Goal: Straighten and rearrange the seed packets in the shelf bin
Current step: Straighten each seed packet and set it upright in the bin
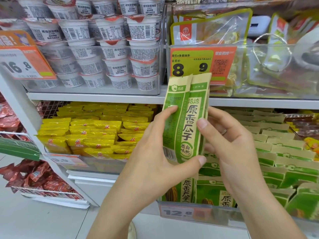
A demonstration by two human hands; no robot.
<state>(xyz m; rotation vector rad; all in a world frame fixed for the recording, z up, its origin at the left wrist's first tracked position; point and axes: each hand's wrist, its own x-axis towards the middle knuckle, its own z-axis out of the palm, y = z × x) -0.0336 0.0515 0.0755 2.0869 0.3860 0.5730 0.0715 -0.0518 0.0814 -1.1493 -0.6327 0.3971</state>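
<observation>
Closest to me, the left hand (pixel 151 152) grips two green packets (pixel 186 118) from the side, fingers (pixel 170 110) curled over their left edge and thumb pressed against the bottom corner, while the right hand (pixel 229 144) pinches the right edge, thumb in front and the other fingers hidden behind. The pair stands upright, held up clear above the bin (pixel 198 212), the two not quite flush at the top. That offset is the risk, I think: if either grip loosens while squaring them, the back packet could slide out and drop to the floor or onto the rows (pixel 279 152) below, knocking over those already standing. Just beneath the hands, the front packets (pixel 214 192) lean against the clear bin wall, and pushing the pair down between them could buckle or crease them. Farther back the rows look loose and tilted, so a careless push may topple more. Left of them sit yellow packs (pixel 96 131), and on the shelf above, white cups (pixel 96 49).
</observation>
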